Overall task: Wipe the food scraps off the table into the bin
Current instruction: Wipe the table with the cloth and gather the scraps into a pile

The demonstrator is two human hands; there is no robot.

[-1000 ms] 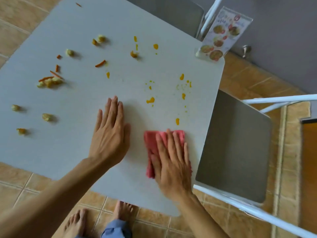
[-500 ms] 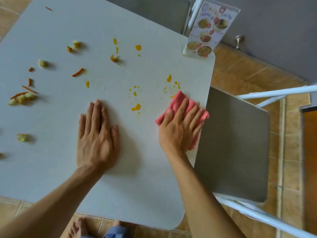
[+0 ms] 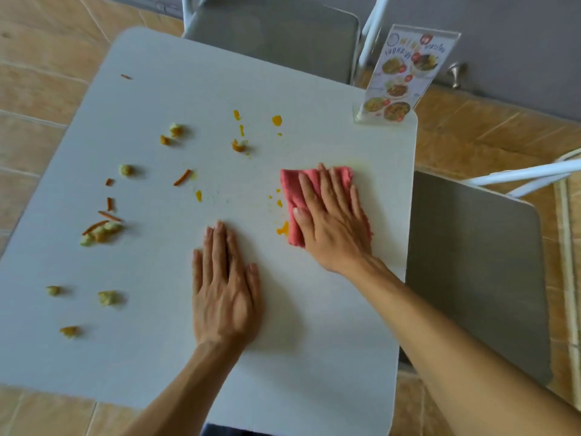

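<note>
My right hand (image 3: 334, 221) lies flat on a folded pink cloth (image 3: 290, 190) and presses it onto the white table (image 3: 314, 357), right of centre. Yellow sauce drops (image 3: 283, 229) sit at the cloth's left edge, and more yellow sauce spots (image 3: 276, 120) lie further back. My left hand (image 3: 224, 294) rests palm down on the bare tabletop, fingers apart, holding nothing. Orange strips and pale chunks of food scraps (image 3: 100, 229) are scattered over the table's left half. No bin is in view.
A clear menu stand (image 3: 405, 73) stands at the table's far right corner. One grey chair seat (image 3: 471, 272) is tucked at the right side, another grey chair seat (image 3: 276, 29) at the far side. Tan tiled floor (image 3: 37, 58) surrounds the table.
My right hand has swept the pink cloth from the near right edge up along the right side and then leftward over the yellow splatter there. My left hand stays flat on the table.
</note>
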